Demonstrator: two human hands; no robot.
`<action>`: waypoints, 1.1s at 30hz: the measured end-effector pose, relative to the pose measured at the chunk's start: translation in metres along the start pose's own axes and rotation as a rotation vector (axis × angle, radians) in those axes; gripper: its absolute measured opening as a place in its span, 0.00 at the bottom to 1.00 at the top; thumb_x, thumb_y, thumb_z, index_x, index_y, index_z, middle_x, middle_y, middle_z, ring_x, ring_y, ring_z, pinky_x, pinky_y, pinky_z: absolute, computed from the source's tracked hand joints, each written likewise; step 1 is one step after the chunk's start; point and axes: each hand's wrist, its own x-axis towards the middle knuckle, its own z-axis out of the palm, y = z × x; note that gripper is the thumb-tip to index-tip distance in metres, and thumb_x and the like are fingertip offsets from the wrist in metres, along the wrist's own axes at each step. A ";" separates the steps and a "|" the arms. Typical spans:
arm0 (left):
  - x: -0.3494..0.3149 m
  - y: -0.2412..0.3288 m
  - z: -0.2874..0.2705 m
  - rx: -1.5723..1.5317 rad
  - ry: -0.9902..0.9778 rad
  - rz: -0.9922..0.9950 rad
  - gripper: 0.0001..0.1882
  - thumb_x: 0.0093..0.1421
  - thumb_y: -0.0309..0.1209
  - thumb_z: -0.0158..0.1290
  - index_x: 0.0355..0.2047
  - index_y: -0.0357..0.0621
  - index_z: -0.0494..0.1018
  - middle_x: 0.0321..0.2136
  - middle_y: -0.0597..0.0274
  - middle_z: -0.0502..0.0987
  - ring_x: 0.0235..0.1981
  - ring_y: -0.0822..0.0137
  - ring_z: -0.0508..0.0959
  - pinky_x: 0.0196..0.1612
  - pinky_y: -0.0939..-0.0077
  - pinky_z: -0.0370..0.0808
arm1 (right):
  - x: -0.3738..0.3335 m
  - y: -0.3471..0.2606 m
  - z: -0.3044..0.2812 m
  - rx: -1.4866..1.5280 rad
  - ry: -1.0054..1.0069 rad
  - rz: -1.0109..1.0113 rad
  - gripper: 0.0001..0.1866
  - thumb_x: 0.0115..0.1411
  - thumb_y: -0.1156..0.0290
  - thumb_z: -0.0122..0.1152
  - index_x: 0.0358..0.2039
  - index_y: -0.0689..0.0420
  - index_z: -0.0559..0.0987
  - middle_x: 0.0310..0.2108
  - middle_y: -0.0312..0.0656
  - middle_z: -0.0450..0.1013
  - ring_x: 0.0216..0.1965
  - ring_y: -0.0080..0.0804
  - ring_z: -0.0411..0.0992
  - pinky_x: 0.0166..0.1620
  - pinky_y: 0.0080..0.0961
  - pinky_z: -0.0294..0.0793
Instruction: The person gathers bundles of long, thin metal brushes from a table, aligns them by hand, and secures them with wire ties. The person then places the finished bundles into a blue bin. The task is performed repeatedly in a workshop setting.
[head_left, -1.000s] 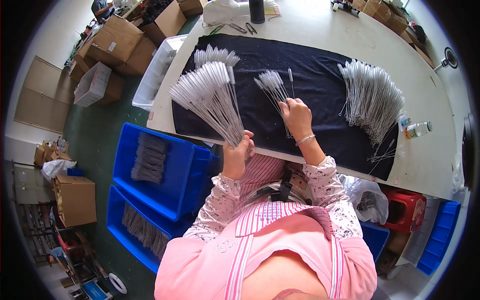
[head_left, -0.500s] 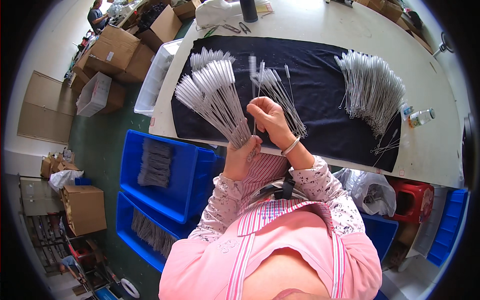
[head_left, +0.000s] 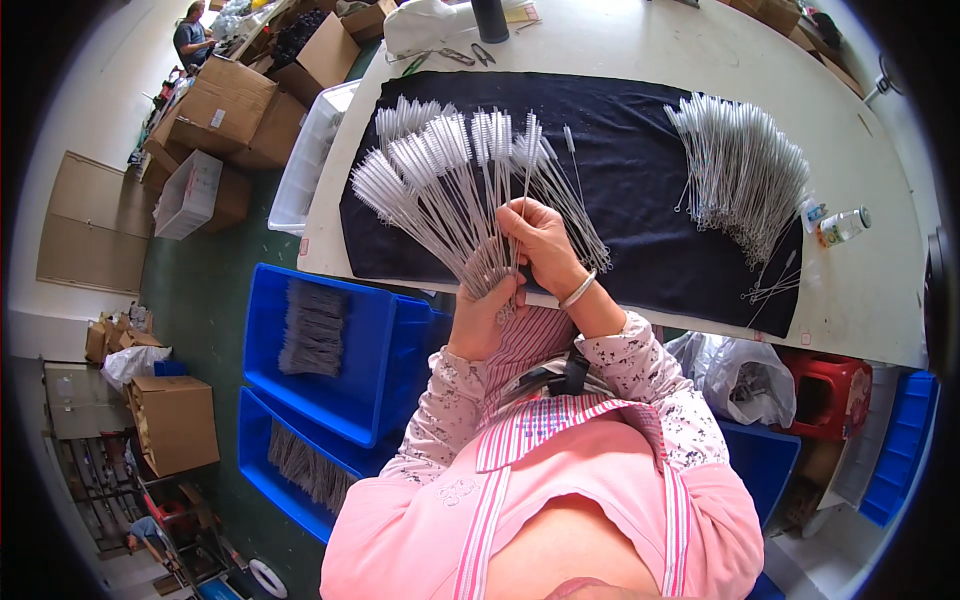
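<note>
A fanned bundle of thin wire brushes [head_left: 430,190] with white bristle heads is gripped near its looped lower ends by my left hand [head_left: 485,318]. Beside it my right hand [head_left: 542,240] pinches the stem of one brush [head_left: 527,165] between thumb and fingers, its bristles pointing away from me. Past my right hand lies a small loose pile of brushes [head_left: 575,215] on the dark cloth [head_left: 640,200]. More bristle heads [head_left: 405,118] show behind the held bundle. Toward the right of the cloth rests a large heap of the same brushes [head_left: 745,180].
Blue bins [head_left: 390,350] holding wire brushes stand left, below the table edge. On the white table [head_left: 640,40] are a dark cylinder [head_left: 490,20], snips [head_left: 482,55] and a small bottle [head_left: 845,227]. A red stool [head_left: 835,390] and plastic bag [head_left: 745,380] stand at right.
The bundle in my left hand has spread wider to the right, with more bristle heads beside my right hand. My right hand has barely moved.
</note>
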 end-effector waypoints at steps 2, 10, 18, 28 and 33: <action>-0.002 0.001 0.006 -0.016 0.086 -0.006 0.25 0.60 0.22 0.50 0.58 0.46 0.59 0.36 0.58 0.75 0.26 0.69 0.74 0.24 0.77 0.72 | -0.001 -0.002 0.000 0.001 0.025 -0.016 0.11 0.59 0.66 0.62 0.35 0.59 0.74 0.20 0.27 0.65 0.14 0.09 0.57 0.16 0.09 0.55; 0.000 0.004 -0.007 -0.007 0.104 -0.009 0.28 0.61 0.24 0.51 0.60 0.52 0.56 0.40 0.57 0.74 0.26 0.69 0.74 0.23 0.77 0.68 | -0.001 -0.008 0.001 0.011 0.077 0.087 0.14 0.58 0.67 0.63 0.41 0.61 0.75 0.18 0.26 0.64 0.13 0.10 0.56 0.15 0.09 0.56; 0.005 -0.002 -0.006 0.097 0.098 -0.004 0.22 0.62 0.27 0.51 0.55 0.39 0.60 0.34 0.54 0.76 0.23 0.73 0.73 0.20 0.82 0.67 | -0.001 -0.007 0.001 -0.052 0.001 0.088 0.12 0.54 0.67 0.67 0.33 0.60 0.77 0.24 0.32 0.73 0.16 0.13 0.66 0.17 0.10 0.64; 0.006 -0.003 -0.006 0.086 0.116 -0.006 0.24 0.63 0.30 0.50 0.58 0.41 0.59 0.34 0.55 0.77 0.24 0.72 0.74 0.21 0.80 0.69 | 0.001 -0.004 -0.005 0.059 0.045 0.103 0.09 0.57 0.69 0.61 0.37 0.57 0.74 0.22 0.29 0.69 0.14 0.11 0.61 0.15 0.08 0.56; 0.004 -0.002 -0.006 0.094 0.153 -0.022 0.23 0.63 0.29 0.50 0.56 0.38 0.60 0.33 0.55 0.77 0.23 0.72 0.74 0.20 0.80 0.69 | 0.002 -0.004 0.000 -0.020 0.072 0.104 0.15 0.54 0.68 0.66 0.39 0.61 0.73 0.23 0.33 0.69 0.18 0.15 0.66 0.16 0.11 0.63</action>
